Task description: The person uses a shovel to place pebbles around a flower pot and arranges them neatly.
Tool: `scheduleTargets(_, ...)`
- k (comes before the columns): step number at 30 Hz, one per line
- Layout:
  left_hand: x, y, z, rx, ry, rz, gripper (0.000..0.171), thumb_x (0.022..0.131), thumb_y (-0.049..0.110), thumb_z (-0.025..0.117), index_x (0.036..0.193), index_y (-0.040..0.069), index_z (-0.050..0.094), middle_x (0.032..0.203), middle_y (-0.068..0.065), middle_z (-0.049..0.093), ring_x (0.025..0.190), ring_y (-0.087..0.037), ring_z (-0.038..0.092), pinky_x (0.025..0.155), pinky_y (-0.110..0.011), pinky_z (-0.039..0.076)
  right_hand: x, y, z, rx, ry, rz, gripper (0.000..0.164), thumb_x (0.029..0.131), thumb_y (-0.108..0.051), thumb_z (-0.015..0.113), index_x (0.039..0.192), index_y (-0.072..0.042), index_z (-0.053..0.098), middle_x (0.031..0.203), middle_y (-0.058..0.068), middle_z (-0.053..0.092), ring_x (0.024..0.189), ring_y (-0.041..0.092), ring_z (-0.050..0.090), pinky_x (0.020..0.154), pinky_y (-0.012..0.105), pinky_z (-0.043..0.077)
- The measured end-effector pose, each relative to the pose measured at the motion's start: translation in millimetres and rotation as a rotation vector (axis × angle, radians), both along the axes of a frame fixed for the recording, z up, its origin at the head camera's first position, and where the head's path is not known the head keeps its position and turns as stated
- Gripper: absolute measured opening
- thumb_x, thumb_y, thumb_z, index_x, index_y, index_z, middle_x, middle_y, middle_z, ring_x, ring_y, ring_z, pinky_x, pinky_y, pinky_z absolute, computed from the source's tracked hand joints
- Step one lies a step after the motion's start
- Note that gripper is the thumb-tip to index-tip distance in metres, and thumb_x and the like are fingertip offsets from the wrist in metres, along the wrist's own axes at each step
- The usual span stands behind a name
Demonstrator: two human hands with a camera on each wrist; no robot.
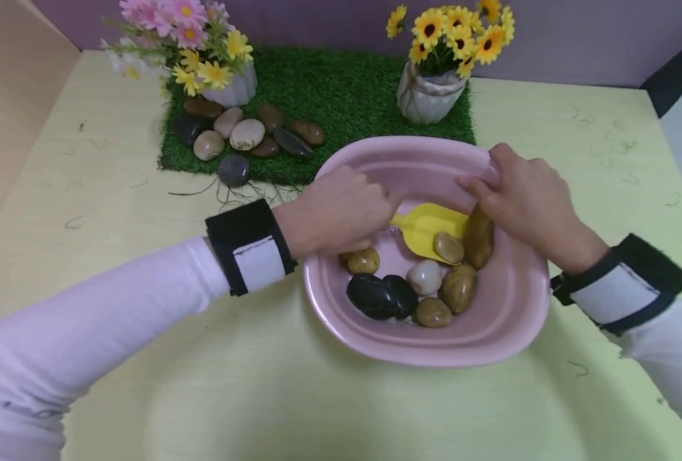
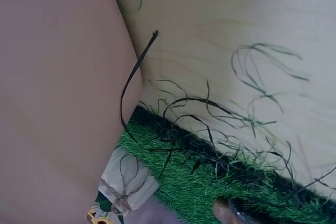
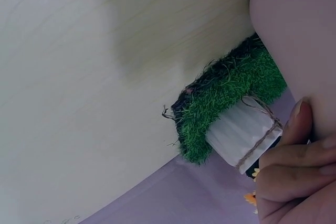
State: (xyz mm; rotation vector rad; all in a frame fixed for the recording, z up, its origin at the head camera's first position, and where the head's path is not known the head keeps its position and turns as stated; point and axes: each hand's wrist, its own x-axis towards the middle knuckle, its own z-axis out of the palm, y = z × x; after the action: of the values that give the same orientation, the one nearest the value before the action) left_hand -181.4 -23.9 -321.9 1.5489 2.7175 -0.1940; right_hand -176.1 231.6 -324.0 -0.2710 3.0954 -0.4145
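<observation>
A pink basin (image 1: 427, 355) holds several wet stones, among them black stones (image 1: 371, 296), a white stone (image 1: 424, 276) and brown ones (image 1: 459, 288). My left hand (image 1: 341, 211) reaches over the basin's left side and grips the handle of a yellow scoop (image 1: 424, 224); the fingers hide most of that handle. A tan stone (image 1: 449, 247) lies on the scoop's blade, beside a long brown stone (image 1: 479, 238). With my right hand (image 1: 527, 198) I hold the basin's upper right rim, and its curled fingers (image 3: 289, 182) show outside the wall in the right wrist view.
Behind the basin lies a green turf mat (image 1: 329, 83) with loose strands along its edge. On it stand a pot of pink and yellow flowers (image 1: 239, 86), a pot of sunflowers (image 1: 430, 96) and a pile of stones (image 1: 247, 134). A purple wall (image 1: 329, 25) rises behind.
</observation>
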Motion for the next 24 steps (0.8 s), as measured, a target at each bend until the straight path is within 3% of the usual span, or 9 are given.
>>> scheduleTargets(5, -0.3, 1.2, -0.4, 0.049, -0.047, 0.015, 0.025, 0.099, 0.025, 0.052, 0.114, 0.007, 0.061, 0.072, 0.000, 0.060, 0.061, -0.015, 0.056, 0.055, -0.029, 0.046, -1.0, 2.3, 0.3, -0.043, -0.030, -0.023, 0.052, 0.101, -0.053, 0.041, 0.096, -0.002, 0.049, 0.062, 0.011, 0.041, 0.051, 0.028, 0.048, 0.043, 0.035, 0.034)
scheduleTargets(9, -0.1, 2.4, -0.6, 0.054, -0.105, 0.029, 0.033, 0.102, 0.036, 0.050, 0.113, 0.008, 0.063, 0.071, 0.000, 0.060, 0.059, -0.014, 0.055, 0.053, -0.028, 0.044, -3.0, 2.5, 0.6, -0.074, -0.054, -0.062, 0.058, 0.104, -0.052, 0.026, 0.102, -0.001, 0.053, 0.071, 0.018, 0.050, 0.064, 0.035, 0.052, 0.051, 0.040, 0.036)
scheduleTargets(12, -0.5, 2.0, -1.2, 0.052, -0.101, 0.022, 0.032, 0.102, 0.036, 0.050, 0.111, 0.008, 0.063, 0.071, 0.000, 0.060, 0.059, -0.013, 0.055, 0.053, -0.027, 0.045, -3.9, 1.7, 1.1, -0.068, -0.057, -0.070, 0.060, 0.105, -0.049, 0.020, 0.108, 0.000, 0.055, 0.076, 0.021, 0.053, 0.069, 0.038, 0.054, 0.054, 0.041, 0.038)
scheduleTargets(18, -2.2, 1.7, -1.4, 0.049, -0.111, -0.002, 0.033, 0.102, 0.038, 0.050, 0.109, 0.008, 0.061, 0.071, 0.001, 0.058, 0.059, -0.014, 0.054, 0.054, -0.028, 0.044, -3.6, 1.3, 1.7, -0.055, -0.062, -0.083, 0.058, 0.106, -0.046, 0.016, 0.102, 0.000, 0.052, 0.071, 0.019, 0.047, 0.065, 0.036, 0.052, 0.053, 0.038, 0.037)
scheduleTargets(24, -3.2, 4.1, -1.9, 0.003, -0.210, 0.000, 0.034, 0.099, 0.043, 0.054, 0.112, 0.012, 0.060, 0.078, 0.002, 0.059, 0.064, -0.015, 0.057, 0.057, -0.028, 0.045, -5.4, 0.4, -0.2, -0.066, -0.054, -0.080, 0.057, 0.106, -0.044, 0.019, 0.107, 0.002, 0.054, 0.073, 0.020, 0.049, 0.066, 0.035, 0.051, 0.055, 0.037, 0.036)
